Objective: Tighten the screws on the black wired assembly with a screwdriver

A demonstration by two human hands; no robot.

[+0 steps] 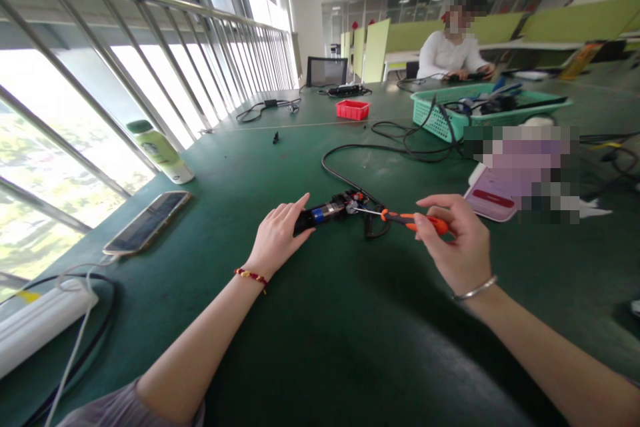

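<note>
A black tubular corded device [327, 212] lies on the green table with its wires and inner parts bared at the right end. My left hand [280, 230] grips its black left end, thumb on the near side and fingers over the top. In my right hand [457, 237] is an orange and black screwdriver [407, 219], held by the handle between thumb and fingers. The screwdriver's thin shaft points left, and its tip meets the bared parts; exactly what it touches is too small to tell. A black cord [345, 177] runs from the device towards the back.
At the back right, a green basket [437, 121] holds dark parts, with a phone [493, 193] in front. A red tray [353, 110] stands further off. On the left are a bottle [163, 153], another phone [147, 221] and a white power strip [47, 320]. A person [447, 53] sits opposite.
</note>
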